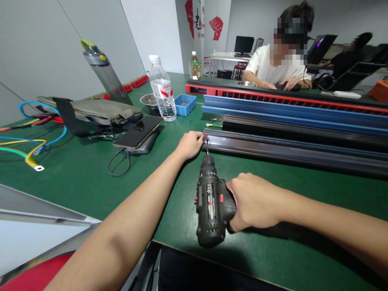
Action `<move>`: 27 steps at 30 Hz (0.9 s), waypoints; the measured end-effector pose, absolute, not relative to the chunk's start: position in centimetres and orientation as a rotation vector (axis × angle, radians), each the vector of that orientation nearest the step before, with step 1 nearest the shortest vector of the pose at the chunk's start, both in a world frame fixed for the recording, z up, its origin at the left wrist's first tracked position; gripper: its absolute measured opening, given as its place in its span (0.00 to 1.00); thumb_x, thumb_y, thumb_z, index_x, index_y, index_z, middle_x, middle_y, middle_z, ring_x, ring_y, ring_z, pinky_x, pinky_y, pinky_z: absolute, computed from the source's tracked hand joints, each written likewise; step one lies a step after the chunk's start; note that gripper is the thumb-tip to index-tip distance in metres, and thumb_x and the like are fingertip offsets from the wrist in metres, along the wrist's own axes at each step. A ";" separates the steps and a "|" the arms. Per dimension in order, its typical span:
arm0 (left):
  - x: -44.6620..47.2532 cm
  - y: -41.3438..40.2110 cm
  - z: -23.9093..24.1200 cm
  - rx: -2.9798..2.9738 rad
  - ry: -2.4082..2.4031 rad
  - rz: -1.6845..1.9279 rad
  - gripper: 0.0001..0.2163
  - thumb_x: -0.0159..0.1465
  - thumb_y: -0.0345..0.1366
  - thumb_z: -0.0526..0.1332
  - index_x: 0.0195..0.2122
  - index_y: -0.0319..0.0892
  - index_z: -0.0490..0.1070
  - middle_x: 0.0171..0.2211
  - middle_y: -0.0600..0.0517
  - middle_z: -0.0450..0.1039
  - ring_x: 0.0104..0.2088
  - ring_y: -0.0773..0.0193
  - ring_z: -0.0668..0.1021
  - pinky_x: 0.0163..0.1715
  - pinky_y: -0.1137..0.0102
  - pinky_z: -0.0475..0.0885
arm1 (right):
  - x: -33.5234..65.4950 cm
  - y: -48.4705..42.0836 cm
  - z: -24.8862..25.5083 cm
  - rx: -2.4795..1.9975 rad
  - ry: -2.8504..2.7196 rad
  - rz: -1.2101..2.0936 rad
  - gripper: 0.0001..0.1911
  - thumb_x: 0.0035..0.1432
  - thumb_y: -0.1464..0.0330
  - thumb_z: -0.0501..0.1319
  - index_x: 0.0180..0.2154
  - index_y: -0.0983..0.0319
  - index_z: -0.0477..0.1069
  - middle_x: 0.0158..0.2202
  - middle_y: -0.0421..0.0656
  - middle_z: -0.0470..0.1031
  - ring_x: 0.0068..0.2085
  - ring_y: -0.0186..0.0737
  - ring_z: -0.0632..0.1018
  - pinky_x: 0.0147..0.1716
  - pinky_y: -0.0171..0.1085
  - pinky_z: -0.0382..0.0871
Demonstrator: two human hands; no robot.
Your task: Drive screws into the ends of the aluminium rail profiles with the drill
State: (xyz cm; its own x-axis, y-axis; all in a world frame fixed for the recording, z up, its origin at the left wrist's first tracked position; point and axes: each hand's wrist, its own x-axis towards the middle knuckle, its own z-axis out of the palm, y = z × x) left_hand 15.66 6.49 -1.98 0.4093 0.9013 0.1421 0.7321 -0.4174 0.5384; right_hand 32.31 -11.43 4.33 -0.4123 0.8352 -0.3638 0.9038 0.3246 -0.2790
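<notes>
My right hand (254,200) is wrapped round the grip of a black cordless drill (210,206), which lies on its side in the air above the table's front edge. The drill's bit points away from me and meets the near left end of a long dark metal profile (273,151). At that same end, my left hand (190,144) is closed with thumb and fingers gripping the profile's corner. Whether a screw sits at the bit's tip is too small to tell. Behind lie a black profile (291,129) and a blue profile (273,110).
On the green table (169,202) stand a water bottle (163,95), a blue bin (184,106) and a metal bowl (148,100). A phone (139,131), a grey bag (100,109) and cables (30,159) lie left. Across the table sits a person (275,60) behind a red-and-black rail (273,96).
</notes>
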 end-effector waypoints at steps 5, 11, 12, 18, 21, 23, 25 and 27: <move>15.7 6.5 -2.0 2.282 1.408 0.586 0.18 0.67 0.40 0.52 0.31 0.37 0.78 0.27 0.47 0.76 0.29 0.61 0.73 0.32 0.71 0.62 | 32.3 -11.3 4.4 1.614 2.403 -0.677 0.17 0.36 0.54 0.67 0.25 0.59 0.75 0.23 0.43 0.76 0.24 0.40 0.74 0.21 0.35 0.58; 15.7 6.5 -2.0 2.292 1.409 0.593 0.18 0.67 0.40 0.52 0.32 0.36 0.79 0.28 0.47 0.76 0.29 0.61 0.72 0.31 0.71 0.62 | 32.3 -11.4 4.4 1.612 2.418 -0.667 0.17 0.36 0.54 0.67 0.24 0.59 0.74 0.21 0.42 0.74 0.23 0.39 0.72 0.21 0.35 0.57; 15.7 6.5 -2.0 2.292 1.408 0.593 0.18 0.67 0.40 0.52 0.33 0.36 0.79 0.27 0.47 0.76 0.28 0.61 0.72 0.31 0.71 0.62 | 32.2 -11.4 4.4 1.613 2.418 -0.666 0.17 0.36 0.54 0.67 0.24 0.59 0.73 0.21 0.42 0.74 0.22 0.39 0.72 0.21 0.35 0.56; 15.7 6.4 -1.9 2.291 1.431 0.567 0.18 0.68 0.40 0.52 0.34 0.36 0.79 0.28 0.47 0.76 0.28 0.62 0.71 0.30 0.71 0.60 | 32.2 -11.4 4.4 1.602 2.419 -0.660 0.17 0.36 0.53 0.66 0.24 0.59 0.73 0.21 0.41 0.73 0.22 0.37 0.71 0.20 0.34 0.56; 15.7 6.4 -1.9 2.302 1.434 0.565 0.18 0.68 0.40 0.52 0.34 0.36 0.80 0.28 0.47 0.76 0.28 0.62 0.71 0.30 0.71 0.60 | 32.2 -11.4 4.3 1.605 2.406 -0.663 0.17 0.36 0.53 0.66 0.25 0.60 0.73 0.22 0.42 0.74 0.22 0.38 0.72 0.21 0.34 0.56; 15.7 6.5 -2.0 2.306 1.432 0.571 0.18 0.68 0.40 0.52 0.35 0.36 0.80 0.28 0.47 0.77 0.28 0.62 0.71 0.30 0.71 0.61 | 32.3 -11.4 4.3 1.611 2.406 -0.667 0.17 0.36 0.53 0.67 0.25 0.59 0.73 0.21 0.41 0.74 0.23 0.38 0.72 0.21 0.34 0.57; 15.7 6.5 -2.0 2.310 1.431 0.576 0.18 0.68 0.40 0.52 0.35 0.36 0.80 0.28 0.47 0.77 0.28 0.62 0.72 0.30 0.71 0.61 | 32.4 -11.4 4.3 1.618 2.409 -0.667 0.17 0.35 0.53 0.67 0.24 0.59 0.73 0.21 0.41 0.73 0.22 0.38 0.71 0.21 0.34 0.57; 15.7 6.5 -2.0 2.313 1.429 0.576 0.18 0.68 0.40 0.52 0.34 0.37 0.80 0.28 0.47 0.77 0.28 0.62 0.72 0.29 0.72 0.61 | 32.4 -11.4 4.4 1.618 2.415 -0.670 0.17 0.35 0.54 0.67 0.24 0.59 0.73 0.20 0.41 0.73 0.22 0.38 0.71 0.20 0.34 0.57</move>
